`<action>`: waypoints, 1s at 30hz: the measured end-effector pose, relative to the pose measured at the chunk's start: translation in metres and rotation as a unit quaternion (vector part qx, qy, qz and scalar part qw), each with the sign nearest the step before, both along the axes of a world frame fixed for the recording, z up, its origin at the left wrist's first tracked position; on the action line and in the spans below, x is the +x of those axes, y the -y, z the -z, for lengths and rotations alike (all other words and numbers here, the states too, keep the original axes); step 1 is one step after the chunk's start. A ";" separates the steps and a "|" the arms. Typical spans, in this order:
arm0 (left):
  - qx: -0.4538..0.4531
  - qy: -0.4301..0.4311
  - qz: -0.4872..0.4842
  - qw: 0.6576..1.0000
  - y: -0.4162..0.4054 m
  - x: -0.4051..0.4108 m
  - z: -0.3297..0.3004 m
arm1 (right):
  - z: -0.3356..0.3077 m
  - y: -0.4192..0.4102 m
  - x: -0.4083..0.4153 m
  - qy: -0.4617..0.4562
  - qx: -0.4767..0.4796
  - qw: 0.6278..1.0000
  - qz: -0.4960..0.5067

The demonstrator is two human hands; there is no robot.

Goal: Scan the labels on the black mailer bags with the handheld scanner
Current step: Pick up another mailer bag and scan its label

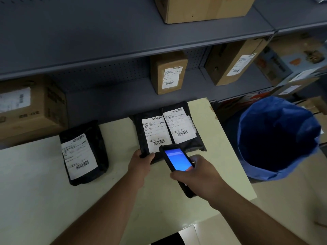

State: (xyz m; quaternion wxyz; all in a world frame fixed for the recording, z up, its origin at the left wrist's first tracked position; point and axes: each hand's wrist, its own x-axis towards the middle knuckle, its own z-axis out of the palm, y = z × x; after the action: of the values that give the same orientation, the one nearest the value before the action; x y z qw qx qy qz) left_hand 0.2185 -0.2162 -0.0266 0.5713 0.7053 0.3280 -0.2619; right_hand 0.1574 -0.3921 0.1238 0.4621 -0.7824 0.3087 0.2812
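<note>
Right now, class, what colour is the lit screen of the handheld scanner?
Blue. The handheld scanner screen glows blue in the right hand, seen clearly in the head view.

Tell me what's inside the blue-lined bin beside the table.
The blue-lined bin shows only its blue liner and a dark interior; no contents are visible. The bottom is too shadowed to tell whether anything lies there.

Three black mailer bags on tabletop [44, 200]: one at left [93, 138], two side by side at centre [139, 128] [184, 106]. One handheld scanner [177, 160]. One blue-lined bin [277, 138]. Four labelled cardboard boxes on shelves [168, 71] [233, 61] [31, 106] [203, 7].
</note>
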 end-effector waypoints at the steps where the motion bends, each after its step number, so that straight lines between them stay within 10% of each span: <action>1: 0.005 0.003 0.001 1.000 -0.003 0.000 -0.002 | -0.001 -0.002 0.000 -0.001 0.001 1.000 -0.001; 30: 0.029 0.029 -0.125 0.991 -0.215 -0.040 -0.032 | -0.008 -0.170 -0.006 -0.012 0.011 0.994 -0.105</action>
State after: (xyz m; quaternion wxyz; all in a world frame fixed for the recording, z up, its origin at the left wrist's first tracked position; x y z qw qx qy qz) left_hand 0.1781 -0.0009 0.0050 0.5878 0.6822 0.4049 -0.1584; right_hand 0.1513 -0.2223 0.1320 0.4349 -0.8021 0.2271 0.3405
